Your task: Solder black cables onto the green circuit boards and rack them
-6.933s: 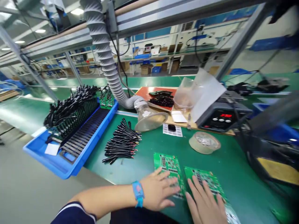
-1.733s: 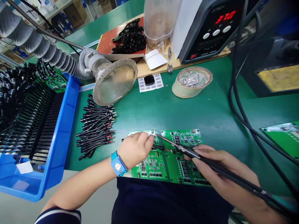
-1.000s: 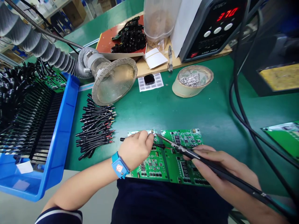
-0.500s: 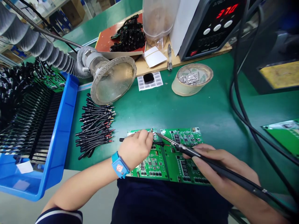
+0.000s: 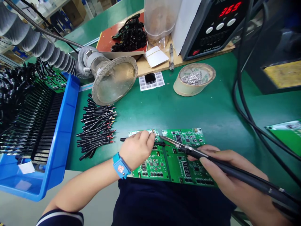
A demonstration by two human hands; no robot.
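Left hand [image 5: 136, 149] curled over cable [image 5: 161, 144], grip hidden; cable lies left-right across board [image 5: 154, 164]. Right hand [image 5: 231, 190] clamped on iron [image 5: 195, 153], slanting far-left, tip just right of left fingertips [image 5: 151, 137].

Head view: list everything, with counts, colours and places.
Circuit panels: two, green, lower centre
Cable: one, black, across left panel
Soldering iron: one, black, over right panel
Loose cables: many, black, left
Tray: one, blue, far left
Cable heap: one, black, tray
Hood: one, grey, upper left
Parts heap: one, black, top
Container: one, clear, top
Label sheet: one, white, upper centre
Dish: one, cream, right
Control unit: one, dark, upper right
Edge board: one, green, right
Left hand: one, bare, over left panel
Right hand: one, bare, on iron
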